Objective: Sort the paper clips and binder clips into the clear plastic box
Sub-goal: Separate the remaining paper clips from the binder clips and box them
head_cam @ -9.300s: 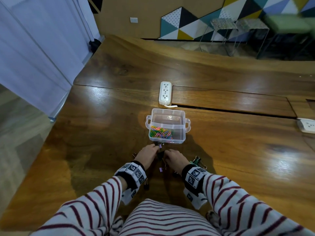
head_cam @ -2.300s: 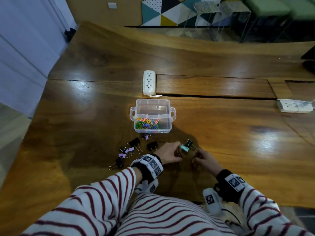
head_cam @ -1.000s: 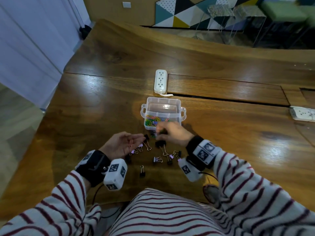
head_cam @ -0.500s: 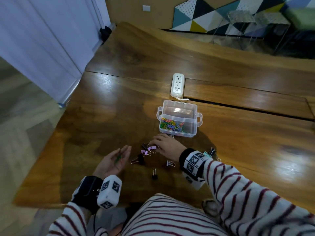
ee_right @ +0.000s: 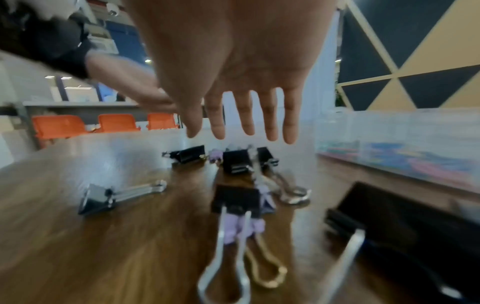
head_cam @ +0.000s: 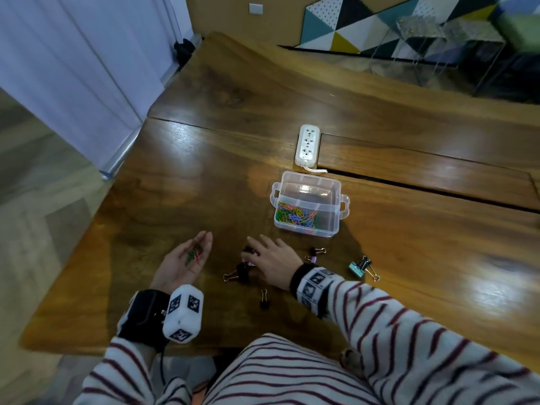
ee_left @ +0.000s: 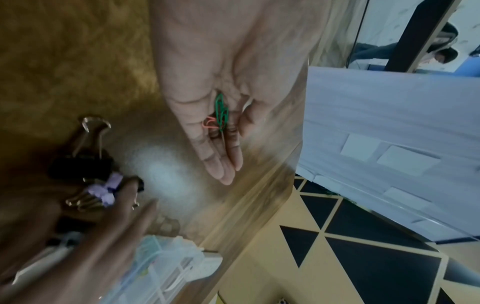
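The clear plastic box [head_cam: 304,231] stands on the wooden table, with coloured paper clips [head_cam: 296,219] in its near compartment. My left hand [head_cam: 187,258] lies palm up to the left, fingers nearly straight, carrying green and pink paper clips [ee_left: 220,112] on the palm. My right hand [head_cam: 270,258] hovers palm down with straight, spread fingers [ee_right: 270,115] just over a cluster of black and purple binder clips [ee_right: 236,162]. More binder clips lie around it: a black one [head_cam: 242,274], a small black one [head_cam: 264,301], a purple one [head_cam: 314,255] and a teal one [head_cam: 357,268].
A white power strip [head_cam: 306,144] lies just behind the box, its cord dropping into a long slot in the table [head_cam: 423,188]. The table's left edge [head_cam: 96,217] falls off to the floor beside my left hand.
My right hand came back from the box to the binder clips and flattened out above them. My left hand drew away to the left, palm up with the paper clips.
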Tool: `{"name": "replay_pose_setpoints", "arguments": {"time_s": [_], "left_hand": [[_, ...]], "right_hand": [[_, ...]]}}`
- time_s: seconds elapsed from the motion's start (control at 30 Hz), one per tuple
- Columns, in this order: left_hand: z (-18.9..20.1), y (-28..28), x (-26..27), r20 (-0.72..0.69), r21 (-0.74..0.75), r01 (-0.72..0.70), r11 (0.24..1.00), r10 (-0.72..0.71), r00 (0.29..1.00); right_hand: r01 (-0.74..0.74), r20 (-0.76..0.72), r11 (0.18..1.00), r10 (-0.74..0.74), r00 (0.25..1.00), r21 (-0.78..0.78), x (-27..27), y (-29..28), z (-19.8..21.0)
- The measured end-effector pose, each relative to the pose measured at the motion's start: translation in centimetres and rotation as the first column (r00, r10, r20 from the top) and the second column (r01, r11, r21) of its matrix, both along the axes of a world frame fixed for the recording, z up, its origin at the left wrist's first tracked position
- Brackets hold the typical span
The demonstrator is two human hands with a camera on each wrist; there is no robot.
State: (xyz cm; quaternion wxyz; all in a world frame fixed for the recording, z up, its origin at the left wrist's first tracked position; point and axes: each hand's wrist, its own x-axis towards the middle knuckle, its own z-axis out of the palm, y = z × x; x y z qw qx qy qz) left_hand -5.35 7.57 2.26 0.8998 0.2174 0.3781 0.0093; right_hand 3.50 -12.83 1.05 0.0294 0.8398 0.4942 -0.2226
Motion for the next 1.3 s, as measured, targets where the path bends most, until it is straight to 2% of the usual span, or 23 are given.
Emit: {"name": "replay_pose_setpoints", "arguments": {"time_s": [0.07,0.13,0.27,0.33,0.37,0.43,0.47,0.53,0.57,0.63,0.83,0.93,1.0,1.07,1.13,1.2,1.3], "left_hand": [[0.4,-0.6,1.4,0.027,0.002,0.024,1.000,-0.024,0.999],[0.7,-0.7,2.1,0.045,-0.011,0.053,0.999,-0.053,0.998],[0.3,-0.4,2.3,0.028,0.010,0.105,0.994,-0.105,0.994],[0.2,-0.4,2.2,0.012,0.037,0.152,0.988,-0.152,0.988],[0.3,-0.6,2.3,0.001,0.046,0.171,0.984,-0.171,0.985],[0.8,-0.9,2.7,-0.017,0.070,0.190,0.979,-0.189,0.982],[1.0,-1.1,2.9,-0.022,0.075,0.188,0.979,-0.187,0.982],[1.3,-1.4,3.5,-0.024,0.078,0.191,0.979,-0.189,0.982],[1.4,-1.5,3.9,-0.025,0.081,0.204,0.975,-0.203,0.979],[1.7,-2.0,4.7,-0.035,0.089,0.246,0.965,-0.244,0.969],[3.2,-4.0,7.5,-0.087,0.119,0.363,0.924,-0.355,0.931],[3.9,-4.8,9.1,-0.167,0.164,0.522,0.837,-0.498,0.851],[4.4,-5.5,10.4,-0.250,0.217,0.646,0.732,-0.598,0.762],[4.8,-6.6,12.2,-0.341,0.298,0.752,0.588,-0.670,0.659],[5.1,-8.3,14.1,-0.414,0.382,0.829,0.408,-0.726,0.549],[5.1,-10.0,16.0,-0.456,0.439,0.852,0.284,-0.747,0.484],[4.3,-12.2,18.0,-0.466,0.471,0.846,0.249,-0.744,0.479]], "right_hand": [[-0.037,-0.038,0.997,0.035,0.999,-0.070,-0.2,0.6,-1.0],[-0.035,-0.029,0.997,0.033,0.999,-0.064,-0.4,0.0,-1.6],[-0.011,-0.016,0.993,0.009,1.000,-0.116,-0.7,-4.2,-0.9],[0.063,-0.013,0.998,-0.063,0.998,-0.013,-0.7,-7.1,-0.2],[0.154,-0.001,0.985,-0.155,0.988,0.077,-0.5,-8.6,0.3],[0.388,0.069,0.891,-0.413,0.908,0.236,0.5,-12.0,0.6],[0.522,0.086,0.818,-0.555,0.828,0.242,1.1,-13.8,0.6],[0.746,0.035,0.656,-0.753,0.657,0.116,1.9,-16.5,0.2],[0.785,0.003,0.619,-0.785,0.619,0.036,2.0,-17.1,-0.2],[0.790,-0.047,0.613,-0.789,0.612,-0.018,1.5,-17.1,-1.0],[0.772,-0.179,0.636,-0.762,0.622,-0.026,0.9,-15.3,-1.5],[0.776,-0.193,0.631,-0.759,0.622,0.018,1.3,-16.3,-1.4],[0.788,-0.214,0.614,-0.765,0.608,0.044,1.4,-17.1,-1.5],[0.791,-0.236,0.610,-0.763,0.602,0.047,1.3,-17.8,-1.6],[0.773,-0.231,0.633,-0.747,0.624,0.040,1.2,-18.0,-1.5],[0.760,-0.222,0.648,-0.734,0.642,0.056,1.4,-17.9,-1.3],[0.770,-0.242,0.625,-0.733,0.636,0.130,2.3,-17.0,-0.9]]}}
